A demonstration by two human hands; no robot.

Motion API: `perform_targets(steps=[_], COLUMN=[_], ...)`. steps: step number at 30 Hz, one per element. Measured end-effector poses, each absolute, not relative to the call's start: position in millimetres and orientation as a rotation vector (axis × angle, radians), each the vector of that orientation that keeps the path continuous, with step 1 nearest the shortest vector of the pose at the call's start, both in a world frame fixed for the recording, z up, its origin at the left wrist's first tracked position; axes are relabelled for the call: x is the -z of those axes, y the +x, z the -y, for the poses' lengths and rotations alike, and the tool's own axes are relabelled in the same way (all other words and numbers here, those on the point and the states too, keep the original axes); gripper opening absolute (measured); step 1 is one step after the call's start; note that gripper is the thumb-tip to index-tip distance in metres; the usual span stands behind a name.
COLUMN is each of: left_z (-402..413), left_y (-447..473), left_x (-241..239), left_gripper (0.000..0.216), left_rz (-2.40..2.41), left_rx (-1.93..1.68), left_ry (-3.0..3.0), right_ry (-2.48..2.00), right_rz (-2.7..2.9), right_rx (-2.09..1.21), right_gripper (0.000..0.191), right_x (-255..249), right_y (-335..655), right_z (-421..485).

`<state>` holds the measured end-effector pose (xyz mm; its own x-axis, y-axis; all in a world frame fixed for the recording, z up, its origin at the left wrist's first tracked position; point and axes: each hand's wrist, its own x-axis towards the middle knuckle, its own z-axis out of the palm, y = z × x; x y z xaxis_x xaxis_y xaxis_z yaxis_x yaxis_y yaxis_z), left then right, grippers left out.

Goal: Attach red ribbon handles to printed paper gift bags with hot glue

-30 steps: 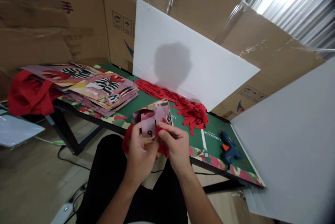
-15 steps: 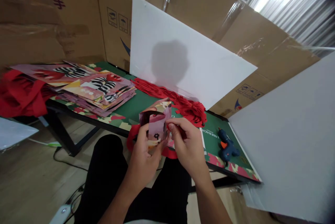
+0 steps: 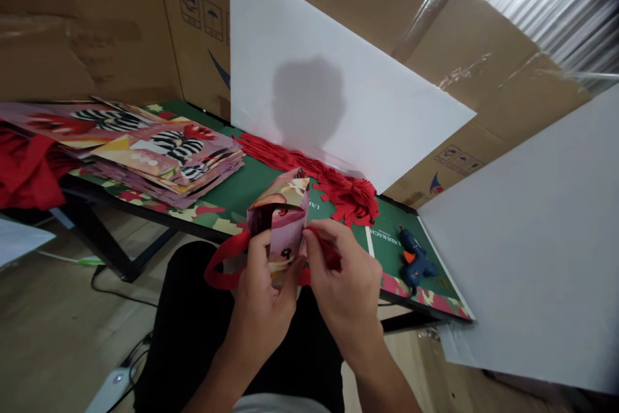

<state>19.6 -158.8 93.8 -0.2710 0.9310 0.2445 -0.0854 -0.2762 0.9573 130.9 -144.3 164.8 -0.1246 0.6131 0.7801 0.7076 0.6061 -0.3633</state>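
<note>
In the lower centre, my left hand (image 3: 261, 294) grips the folded paper bag (image 3: 286, 223) and my right hand (image 3: 349, 279) pinches its red ribbon (image 3: 211, 276). I think a too strong pull may tear the paper.

**Bare arms, black trousers**

The person wears black trousers (image 3: 193, 329) of plain, matt cloth, which cover both thighs and fill the lower middle of the view. At the very bottom edge a narrow strip of a pale grey top (image 3: 271, 405) shows, smooth and unprinted as far as can be told. Both forearms (image 3: 227, 368) are bare right to the edge of the frame. The left grip (image 3: 261, 294) and the right grip (image 3: 349, 284) are bare hands. Their nails and knuckles are too blurred to describe.
</note>
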Motion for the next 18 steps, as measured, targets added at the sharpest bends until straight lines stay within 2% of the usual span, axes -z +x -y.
perform_targets(steps=[10,14,18], left_z=[162.8,162.3,161.3], left_y=[25.1,25.8,25.7], left_x=[-98.9,-96.6,-93.0], left_gripper=[0.05,0.049,0.047], left_rz=[-1.171,-1.204,-1.264], left_rx=[-1.68,-1.688,-1.698], left_ry=[1.129,1.163,1.248], right_ry=[-1.03,-1.038,-1.097], right_rz=[1.807,1.74,1.694], right_rx=[0.242,0.03,-0.203], right_gripper=[0.009,0.011,0.004], right_x=[-162.7,-161.4,-164.9], right_y=[126.7,128.1,132.1], right_z=[150.1,148.4,146.3])
